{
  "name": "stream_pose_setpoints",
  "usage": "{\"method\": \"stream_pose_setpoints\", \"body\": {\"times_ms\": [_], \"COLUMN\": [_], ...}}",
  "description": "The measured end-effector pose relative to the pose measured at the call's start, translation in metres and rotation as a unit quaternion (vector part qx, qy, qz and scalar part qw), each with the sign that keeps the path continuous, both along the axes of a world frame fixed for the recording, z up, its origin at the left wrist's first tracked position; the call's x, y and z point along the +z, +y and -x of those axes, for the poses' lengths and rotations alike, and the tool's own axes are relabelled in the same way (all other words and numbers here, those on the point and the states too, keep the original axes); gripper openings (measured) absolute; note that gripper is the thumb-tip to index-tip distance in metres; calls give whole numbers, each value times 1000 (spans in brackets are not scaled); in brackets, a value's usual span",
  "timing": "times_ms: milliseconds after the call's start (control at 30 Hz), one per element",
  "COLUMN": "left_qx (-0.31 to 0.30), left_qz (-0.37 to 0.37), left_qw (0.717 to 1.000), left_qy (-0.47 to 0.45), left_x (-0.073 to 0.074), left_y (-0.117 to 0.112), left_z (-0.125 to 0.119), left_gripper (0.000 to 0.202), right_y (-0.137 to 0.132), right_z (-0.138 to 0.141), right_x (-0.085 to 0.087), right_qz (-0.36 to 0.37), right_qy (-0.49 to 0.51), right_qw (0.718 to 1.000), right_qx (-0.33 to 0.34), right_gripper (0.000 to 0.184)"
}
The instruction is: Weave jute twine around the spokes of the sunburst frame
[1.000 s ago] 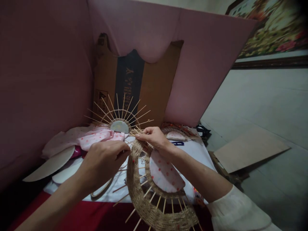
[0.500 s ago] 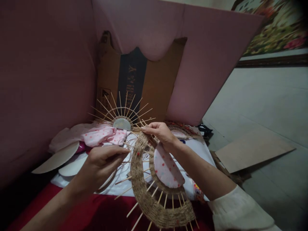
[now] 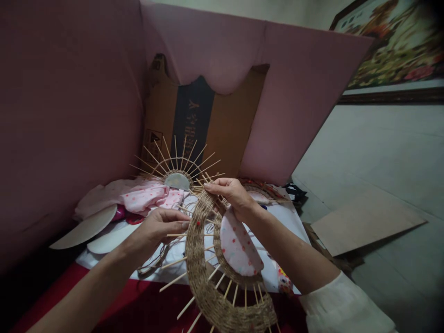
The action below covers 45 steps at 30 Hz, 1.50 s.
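A half-round woven frame of brown twine (image 3: 197, 249) on thin wooden sticks hangs tilted in front of me. Its middle is a half-disc (image 3: 239, 240) covered in pale pink dotted cloth. My right hand (image 3: 231, 194) grips the upper end of the weave, thumb and fingers closed around it. At the outer left edge, my left hand (image 3: 166, 224) is closed in a pinch beside the sticks; whatever lies between its fingertips is too small to make out. A small red spot (image 3: 198, 224) shows on the twine near these fingertips.
Behind stands another stick frame with a pale half-disc (image 3: 176, 181), against a cardboard sheet (image 3: 229, 125). Pink dotted cloth (image 3: 138, 196) and pale half-round boards (image 3: 86, 226) lie left. Another woven piece (image 3: 262, 194) rests at the back right of the white surface (image 3: 291, 222).
My left hand has shifted slightly up and in against the weave's outer edge. The woven frame has moved slightly left and down, with my right hand still on its upper end.
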<state>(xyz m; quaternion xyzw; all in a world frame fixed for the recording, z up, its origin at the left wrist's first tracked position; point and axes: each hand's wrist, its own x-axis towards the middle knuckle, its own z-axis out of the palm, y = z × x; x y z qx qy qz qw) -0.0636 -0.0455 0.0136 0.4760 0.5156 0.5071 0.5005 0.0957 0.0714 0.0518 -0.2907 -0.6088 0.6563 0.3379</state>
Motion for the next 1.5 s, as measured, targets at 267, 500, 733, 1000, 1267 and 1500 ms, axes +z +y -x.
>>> {"method": "stream_pose_setpoints", "body": {"times_ms": [267, 500, 733, 1000, 1267, 1500], "left_qx": [55, 73, 85, 89, 76, 90], "left_qz": [-49, -63, -71, -67, -80, -81], "left_qw": [995, 992, 993, 993, 994, 990], "left_qy": [-64, -76, -44, -46, -18, 70], "left_x": [-15, -21, -20, -26, -23, -21], "left_y": [2, 2, 2, 4, 2, -8], "left_z": [-1, 4, 2, 2, 5, 2], "left_gripper": [24, 20, 20, 22, 24, 21], "right_y": [6, 8, -1, -3, -2, 4], "right_z": [0, -1, -2, 2, 3, 0], "right_x": [-1, -3, -2, -5, -6, -8], "right_qz": [-27, -91, -175, -194, -184, -183], "right_qy": [5, -70, -159, -164, -161, -155], "right_qw": [999, 991, 971, 967, 969, 970], "right_qx": [42, 70, 25, 22, -5, -35], "right_gripper": [43, 51, 73, 70, 63, 72]}}
